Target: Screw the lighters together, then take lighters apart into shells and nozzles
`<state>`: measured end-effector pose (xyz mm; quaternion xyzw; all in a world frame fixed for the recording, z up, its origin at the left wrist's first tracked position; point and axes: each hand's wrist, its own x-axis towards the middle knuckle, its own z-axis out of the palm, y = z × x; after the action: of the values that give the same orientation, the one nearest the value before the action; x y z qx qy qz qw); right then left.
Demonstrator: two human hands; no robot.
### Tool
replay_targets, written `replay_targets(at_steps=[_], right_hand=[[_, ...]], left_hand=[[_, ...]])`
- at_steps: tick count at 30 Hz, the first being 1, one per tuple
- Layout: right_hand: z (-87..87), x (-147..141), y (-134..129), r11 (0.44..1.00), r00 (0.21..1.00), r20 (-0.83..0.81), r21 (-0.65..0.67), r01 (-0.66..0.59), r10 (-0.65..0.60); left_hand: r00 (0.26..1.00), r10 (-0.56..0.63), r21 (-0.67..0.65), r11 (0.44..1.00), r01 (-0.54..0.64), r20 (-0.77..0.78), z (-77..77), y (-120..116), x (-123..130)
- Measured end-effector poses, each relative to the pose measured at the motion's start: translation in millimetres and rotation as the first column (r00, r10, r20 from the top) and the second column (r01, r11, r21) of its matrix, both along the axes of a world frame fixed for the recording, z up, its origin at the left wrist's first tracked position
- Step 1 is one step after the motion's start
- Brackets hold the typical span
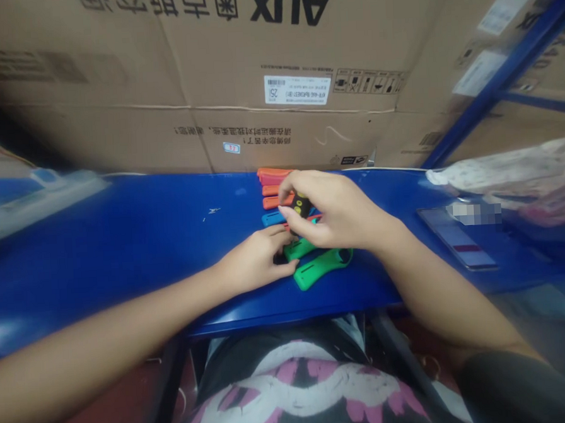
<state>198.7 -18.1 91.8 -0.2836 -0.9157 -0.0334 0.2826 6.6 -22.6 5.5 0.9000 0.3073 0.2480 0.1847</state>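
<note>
Nearest is the person's printed shirt (296,394), with part of a reddish floor (107,400) showing below the blue surface (169,211). Close to the surface's near edge lies a green piece (316,273), slotted at one end. Just beyond it is a second green piece (294,250), partly covered by the hands.

The left hand (259,260) is partly closed, thumb and fingers at that second piece (I cannot tell how firmly it grips). The right hand (339,211) is curled closed around a black-and-yellow handle (301,204), above the row; whatever its lower end touches is hidden. Farther along the row come a blue piece (272,219) and several orange ones (271,202), their right ends blocked by the right hand.

Off to the right lie a phone (457,240) and a crumpled plastic bag (493,169) (contents too blurred to name). Clear plastic (40,199) lies at the far left, and white scraps (211,211) sit left of the row.

Behind the surface stands a large cardboard box (210,101), its printing upside down, beside a blue metal frame (485,93).
</note>
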Motion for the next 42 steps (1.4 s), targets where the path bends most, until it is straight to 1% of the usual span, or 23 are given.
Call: replay_targets(at_steps=[2,5,7,10,13,17,18,21,24,28,31,35,38,42], right_hand=[[0.6,-0.2,-0.8,1.0,1.0,-0.002,-0.005,-0.003,0.003],[2.0,0.1,-1.9,0.998,0.998,0.002,-0.029,0.056,-0.056],[2.7,0.5,-2.5,0.996,0.998,-0.011,-0.051,0.067,-0.068],[3.0,0.9,-2.7,0.998,0.998,-0.021,-0.044,0.054,-0.055],[2.9,1.5,-2.4,0.994,0.994,-0.02,-0.038,0.102,-0.103],[3.1,3.5,-1.6,1.0,0.999,-0.03,-0.023,0.016,-0.017],[3.2,4.2,-1.3,1.0,1.0,-0.024,-0.021,0.016,-0.016],[3.0,6.2,-0.1,0.998,0.998,-0.019,-0.034,0.055,-0.056],[2.9,7.5,0.4,1.0,1.0,-0.016,-0.017,0.023,-0.023],[4.7,8.3,-2.7,0.994,0.995,0.015,-0.035,0.101,-0.101],[6.2,8.6,-6.1,0.997,0.997,0.015,-0.025,0.07,-0.07],[5.9,8.9,-6.2,0.991,0.991,0.017,-0.036,0.13,-0.13],[5.1,9.3,-3.6,0.995,0.995,0.007,-0.018,0.099,-0.099],[5.1,9.2,-1.8,0.993,0.993,0.015,-0.011,0.121,-0.121]], left_hand=[[1.0,-0.008,0.015,1.0,0.008,-0.003,0.0,-0.1,-0.2],[1.0,-0.008,0.03,1.0,0.009,-0.015,0.8,-0.9,-0.5],[0.999,-0.004,0.023,1.0,0.005,-0.032,1.5,-1.6,-0.5],[0.999,-0.01,0.009,1.0,0.01,-0.052,1.6,-2.1,-0.6],[0.999,-0.011,0.021,1.0,0.012,-0.043,1.0,-1.4,-1.0],[0.999,-0.012,0.038,0.999,0.014,-0.044,1.6,-0.3,-1.2],[0.999,-0.016,0.038,0.999,0.018,-0.051,2.1,-0.3,-1.1],[0.997,-0.014,0.033,0.999,0.016,-0.071,3.5,-0.9,-0.6],[0.998,-0.003,0.029,1.0,0.005,-0.065,4.2,-1.8,-0.3],[0.999,-0.009,0.008,1.0,0.009,-0.036,4.3,-2.3,-0.9],[0.999,0.006,0.001,1.0,-0.006,-0.033,4.0,-2.3,-1.4],[0.999,0.008,0.002,1.0,-0.008,-0.043,4.9,-2.5,-0.9],[0.998,0.007,-0.002,1.0,-0.007,-0.056,6.7,-2.9,-0.1],[0.998,0.0,0.002,1.0,0.0,-0.062,7.6,-2.8,0.2]])
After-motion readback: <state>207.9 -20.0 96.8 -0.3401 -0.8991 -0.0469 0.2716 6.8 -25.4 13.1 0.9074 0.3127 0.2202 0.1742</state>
